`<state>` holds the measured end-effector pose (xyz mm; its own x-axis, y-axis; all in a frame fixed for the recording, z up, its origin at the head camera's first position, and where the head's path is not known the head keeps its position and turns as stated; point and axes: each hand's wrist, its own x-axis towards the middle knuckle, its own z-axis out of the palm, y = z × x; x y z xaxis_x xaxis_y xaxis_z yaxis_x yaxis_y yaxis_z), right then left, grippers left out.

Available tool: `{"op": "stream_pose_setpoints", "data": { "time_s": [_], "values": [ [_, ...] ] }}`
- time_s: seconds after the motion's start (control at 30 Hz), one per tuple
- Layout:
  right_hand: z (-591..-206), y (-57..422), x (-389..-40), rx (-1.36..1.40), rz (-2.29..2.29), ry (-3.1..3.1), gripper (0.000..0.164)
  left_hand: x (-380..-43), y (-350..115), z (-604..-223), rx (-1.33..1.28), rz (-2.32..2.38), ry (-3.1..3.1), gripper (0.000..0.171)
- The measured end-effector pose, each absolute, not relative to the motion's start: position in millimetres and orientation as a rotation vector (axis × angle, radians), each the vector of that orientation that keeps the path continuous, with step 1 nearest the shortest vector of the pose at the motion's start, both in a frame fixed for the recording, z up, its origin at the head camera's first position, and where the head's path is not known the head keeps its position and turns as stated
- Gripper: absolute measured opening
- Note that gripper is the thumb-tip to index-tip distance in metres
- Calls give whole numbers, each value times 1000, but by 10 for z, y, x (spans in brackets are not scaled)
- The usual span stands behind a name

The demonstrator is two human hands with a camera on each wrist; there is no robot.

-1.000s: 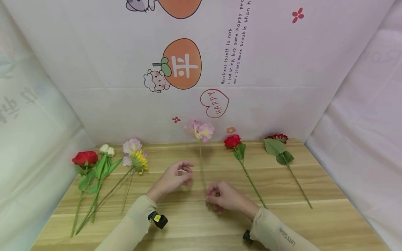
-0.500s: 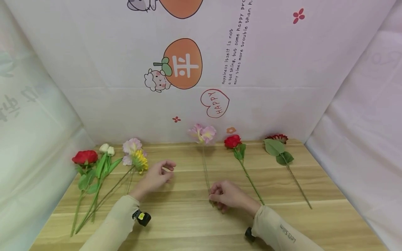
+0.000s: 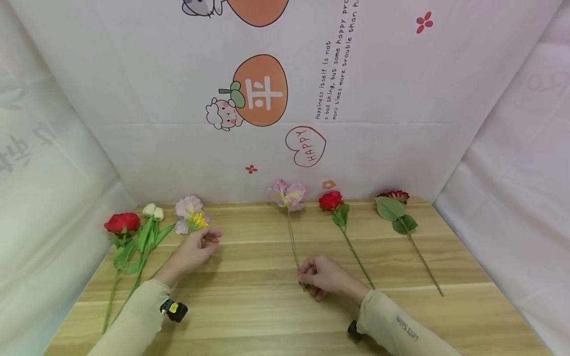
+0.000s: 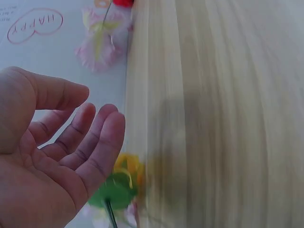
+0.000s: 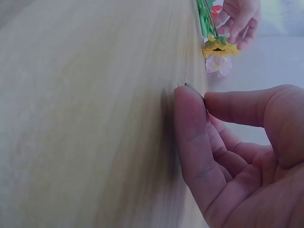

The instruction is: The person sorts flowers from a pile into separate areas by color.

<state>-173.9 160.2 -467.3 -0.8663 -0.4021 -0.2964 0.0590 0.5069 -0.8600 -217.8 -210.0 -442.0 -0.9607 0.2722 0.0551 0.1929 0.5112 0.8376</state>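
In the head view my right hand [image 3: 327, 277] pinches the lower stem of a pale pink and yellow flower [image 3: 287, 195] between thumb and forefinger; the bloom points toward the back wall. The right wrist view shows the stem end at the fingertips of that hand [image 5: 223, 137]. My left hand [image 3: 193, 249] hovers by a yellow flower [image 3: 198, 221], hiding part of its stem. In the left wrist view nothing lies between the loosely bent fingers of the left hand [image 4: 61, 142], and the yellow flower [image 4: 124, 173] appears behind them. Another pink flower [image 3: 186, 203] lies beside the yellow one.
A red rose [image 3: 122, 223] and white tulips [image 3: 153, 211] lie at the left of the wooden table [image 3: 258, 316]. To the right are another red rose [image 3: 330, 200] and a dark red flower [image 3: 396, 196]. A printed white cloth [image 3: 378, 148] stands behind.
My left hand has moved left, away from the held pink flower and over to the yellow one. The right hand has shifted slightly right with its flower, whose bloom has come down a little.
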Motion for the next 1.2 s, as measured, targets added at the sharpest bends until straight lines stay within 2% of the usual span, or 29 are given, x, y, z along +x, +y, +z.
{"op": "stream_pose_setpoints", "data": {
  "time_s": [0.13,0.3,0.43,1.2],
  "values": [
    [-4680,1611,-1738,-259,-1335,2286,11,-2171,-2243,-4456,427,1370,2747,28],
    [-4681,1621,-1725,-237,-1366,2277,38,-2149,-2372,-4513,459,1300,2798,25],
    [-4682,1613,-1726,-257,-1380,2280,46,-2117,-2453,-4545,461,1284,2811,23],
    [-4710,1642,-1731,-299,-1360,2321,40,-2084,-2677,-4536,364,1215,2877,23]
  ]
}}
